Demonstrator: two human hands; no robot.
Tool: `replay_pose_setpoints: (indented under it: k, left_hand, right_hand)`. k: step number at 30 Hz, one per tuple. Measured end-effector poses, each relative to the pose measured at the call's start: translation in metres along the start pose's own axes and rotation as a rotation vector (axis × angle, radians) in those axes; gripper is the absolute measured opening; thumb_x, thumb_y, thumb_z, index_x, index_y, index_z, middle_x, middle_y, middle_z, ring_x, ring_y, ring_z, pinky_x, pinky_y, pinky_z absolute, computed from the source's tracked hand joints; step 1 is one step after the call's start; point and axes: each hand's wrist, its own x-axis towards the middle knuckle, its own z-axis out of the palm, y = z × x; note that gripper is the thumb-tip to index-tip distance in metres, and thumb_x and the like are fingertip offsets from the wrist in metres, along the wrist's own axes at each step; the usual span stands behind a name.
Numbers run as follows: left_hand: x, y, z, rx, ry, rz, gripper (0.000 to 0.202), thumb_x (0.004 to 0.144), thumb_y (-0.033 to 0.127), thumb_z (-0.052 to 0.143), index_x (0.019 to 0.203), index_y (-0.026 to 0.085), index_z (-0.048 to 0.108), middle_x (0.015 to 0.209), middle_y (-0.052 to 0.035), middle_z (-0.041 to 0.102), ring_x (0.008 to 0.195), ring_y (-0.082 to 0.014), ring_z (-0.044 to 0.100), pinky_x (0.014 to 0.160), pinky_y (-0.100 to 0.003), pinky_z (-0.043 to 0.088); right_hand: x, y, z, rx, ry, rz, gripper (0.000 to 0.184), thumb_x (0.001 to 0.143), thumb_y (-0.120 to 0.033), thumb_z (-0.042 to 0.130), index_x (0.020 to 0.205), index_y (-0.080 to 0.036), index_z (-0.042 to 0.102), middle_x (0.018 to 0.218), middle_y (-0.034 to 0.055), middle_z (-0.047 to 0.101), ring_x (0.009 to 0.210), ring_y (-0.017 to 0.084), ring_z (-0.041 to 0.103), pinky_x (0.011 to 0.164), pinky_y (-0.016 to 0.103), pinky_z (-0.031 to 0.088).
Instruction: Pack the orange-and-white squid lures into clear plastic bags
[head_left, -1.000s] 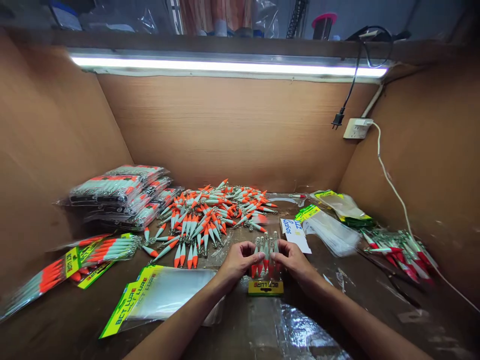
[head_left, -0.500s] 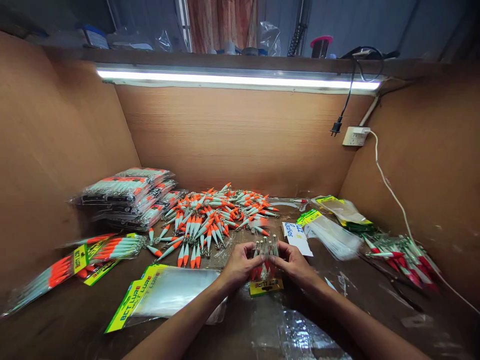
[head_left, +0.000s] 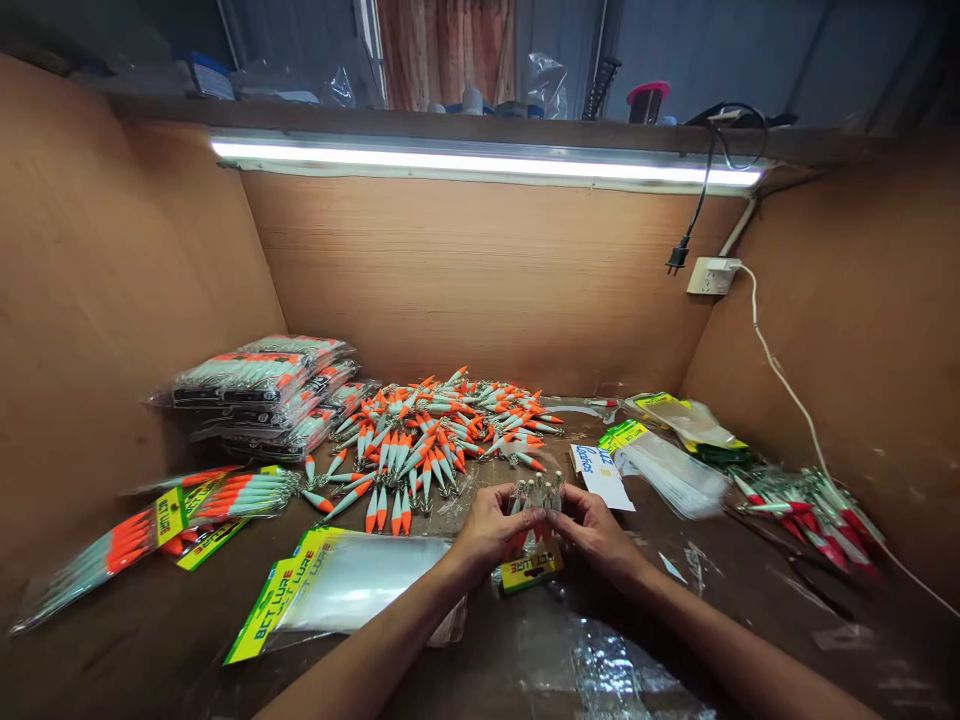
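Between my two hands is a clear bag of fishing lures (head_left: pixel 537 497), its yellow header (head_left: pixel 531 568) hanging toward me. My left hand (head_left: pixel 491 522) grips it from the left and my right hand (head_left: pixel 586 524) from the right, thumbs almost meeting in front. The lures' hook ends point up above my fingers; their red ends show below, partly hidden by the thumbs. Beyond my hands lies a loose heap of orange and pale lures (head_left: pixel 427 430). Flat clear bags with yellow headers (head_left: pixel 352 575) rest left of my left forearm.
Packed lure bundles (head_left: pixel 259 395) are stacked at the back left, with filled bags (head_left: pixel 150 530) in front. At right are more bags (head_left: pixel 671 475), a handwritten card (head_left: pixel 602 480), red-and-white lures (head_left: pixel 814 520) and a dark tool (head_left: pixel 802 575). A plug (head_left: pixel 677 258) hangs above.
The bag stays in both hands, its yellow header now slightly more tilted. The whole view has shifted a little, so the bench things appear slightly further right.
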Motion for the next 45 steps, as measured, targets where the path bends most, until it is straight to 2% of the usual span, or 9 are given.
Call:
replay_pose_setpoints:
  k: [7, 14, 19, 24, 27, 30, 33, 38, 45]
  left_hand:
    - [0.000, -0.008, 0.002, 0.055, 0.040, -0.031, 0.044, 0.072, 0.050, 0.081, 0.092, 0.012, 0.070, 0.072, -0.0025, 0.066, 0.062, -0.0137, 0.056, 0.061, -0.023, 0.043]
    - [0.003, -0.011, -0.002, 0.054, 0.047, -0.093, 0.045, 0.074, 0.051, 0.079, 0.092, 0.010, 0.070, 0.078, -0.0059, 0.068, 0.065, -0.0155, 0.059, 0.060, -0.024, 0.044]
    - [-0.001, -0.005, -0.003, 0.167, 0.098, -0.086, 0.043, 0.072, 0.051, 0.080, 0.082, 0.010, 0.071, 0.067, -0.0023, 0.064, 0.056, -0.0118, 0.052, 0.054, -0.022, 0.038]
    - [-0.001, -0.004, 0.000, 0.100, 0.072, -0.103, 0.042, 0.076, 0.050, 0.077, 0.090, 0.011, 0.071, 0.071, -0.0014, 0.064, 0.059, -0.0116, 0.053, 0.054, -0.021, 0.038]
    - [-0.001, -0.008, 0.001, 0.002, 0.030, -0.144, 0.047, 0.070, 0.046, 0.084, 0.100, 0.013, 0.069, 0.087, -0.0045, 0.069, 0.071, -0.0157, 0.061, 0.065, -0.024, 0.047]
    - [0.000, -0.016, 0.000, -0.018, -0.008, -0.164, 0.043, 0.071, 0.045, 0.083, 0.094, 0.012, 0.070, 0.083, -0.0048, 0.070, 0.072, -0.0170, 0.063, 0.068, -0.026, 0.049]
    - [0.002, -0.021, -0.002, -0.044, 0.014, -0.154, 0.044, 0.074, 0.045, 0.081, 0.101, 0.013, 0.071, 0.089, -0.0070, 0.072, 0.077, -0.0191, 0.065, 0.073, -0.028, 0.050]
    - [0.003, -0.018, -0.003, -0.014, -0.001, -0.178, 0.041, 0.075, 0.046, 0.079, 0.097, 0.013, 0.072, 0.087, -0.0072, 0.073, 0.074, -0.0191, 0.065, 0.071, -0.028, 0.050]
    - [0.000, -0.009, 0.002, 0.118, -0.038, -0.128, 0.036, 0.079, 0.045, 0.075, 0.089, 0.010, 0.074, 0.077, -0.0050, 0.070, 0.067, -0.0164, 0.060, 0.064, -0.024, 0.045]
  right_hand:
    - [-0.002, -0.002, -0.004, -0.120, 0.068, -0.013, 0.036, 0.089, -0.053, 0.063, 0.084, -0.018, 0.067, 0.082, 0.0028, 0.065, 0.077, 0.018, 0.058, 0.072, 0.027, 0.048]
    - [-0.001, 0.006, -0.002, 0.000, 0.077, 0.096, 0.033, 0.091, -0.052, 0.061, 0.096, -0.019, 0.067, 0.082, 0.0020, 0.065, 0.068, 0.016, 0.057, 0.056, 0.024, 0.044]
    - [0.002, 0.004, -0.001, -0.026, 0.058, 0.058, 0.030, 0.086, -0.047, 0.070, 0.087, -0.017, 0.069, 0.086, 0.0031, 0.067, 0.079, 0.019, 0.060, 0.071, 0.028, 0.047]
    - [0.003, 0.007, -0.003, -0.065, 0.141, 0.106, 0.035, 0.088, -0.050, 0.066, 0.079, -0.017, 0.068, 0.073, 0.0017, 0.063, 0.069, 0.017, 0.055, 0.066, 0.027, 0.045]
    - [0.002, 0.010, -0.005, -0.075, 0.133, 0.130, 0.036, 0.088, -0.052, 0.065, 0.083, -0.017, 0.070, 0.075, 0.0029, 0.064, 0.069, 0.018, 0.056, 0.061, 0.026, 0.046]
    - [0.001, 0.015, -0.004, -0.056, 0.095, 0.155, 0.036, 0.088, -0.053, 0.064, 0.089, -0.018, 0.071, 0.082, 0.0041, 0.065, 0.071, 0.019, 0.058, 0.057, 0.026, 0.046]
    - [0.000, 0.016, -0.006, 0.006, 0.142, 0.198, 0.043, 0.088, -0.054, 0.063, 0.116, -0.021, 0.064, 0.092, 0.0049, 0.064, 0.065, 0.017, 0.058, 0.053, 0.027, 0.048]
    - [0.001, -0.004, -0.022, -0.262, 0.389, -0.009, 0.047, 0.092, -0.041, 0.062, 0.135, -0.027, 0.051, 0.113, 0.0080, 0.058, 0.080, 0.017, 0.057, 0.069, 0.029, 0.052]
    - [0.001, -0.024, -0.034, -0.501, 0.240, -0.170, 0.026, 0.097, -0.029, 0.055, 0.119, -0.029, 0.069, 0.116, 0.0072, 0.056, 0.095, 0.020, 0.058, 0.082, 0.032, 0.051]
